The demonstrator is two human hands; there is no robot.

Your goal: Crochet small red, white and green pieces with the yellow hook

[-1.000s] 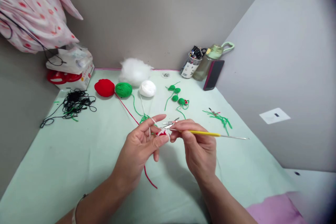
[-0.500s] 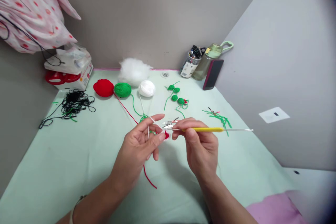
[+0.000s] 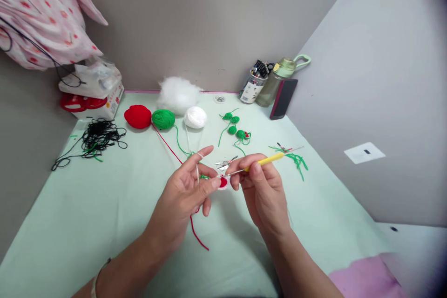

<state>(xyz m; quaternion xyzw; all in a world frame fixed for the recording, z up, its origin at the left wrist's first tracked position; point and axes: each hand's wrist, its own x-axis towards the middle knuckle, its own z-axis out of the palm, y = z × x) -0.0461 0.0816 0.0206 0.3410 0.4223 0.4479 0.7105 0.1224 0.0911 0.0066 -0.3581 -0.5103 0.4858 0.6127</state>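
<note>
My left hand (image 3: 186, 186) pinches a small red and white crochet piece (image 3: 222, 182) between thumb and finger. White yarn (image 3: 198, 172) loops over its raised index finger. In my right hand (image 3: 263, 191) is a crochet hook with a yellow handle (image 3: 266, 161), its metal tip at the edge of the piece. Red yarn (image 3: 199, 236) trails below my left hand onto the table. Thread snips (image 3: 225, 164) lie just behind the hands, partly hidden by my right fingers. Some green yarn shows behind my left fingers.
Red (image 3: 138, 117), green (image 3: 163, 119) and white yarn balls (image 3: 195, 117) sit before white stuffing (image 3: 179, 95). Small green crocheted pieces (image 3: 232, 129) lie right of them. Black cord (image 3: 101, 139) is at left, green yarn scraps (image 3: 295, 159) at right. A phone (image 3: 283, 99) leans near a bottle (image 3: 270, 88).
The hook has tilted, its back end swinging up and left, and my right hand has shifted slightly left. More of the red and white piece shows. My left index finger has lowered a little leftward.
</note>
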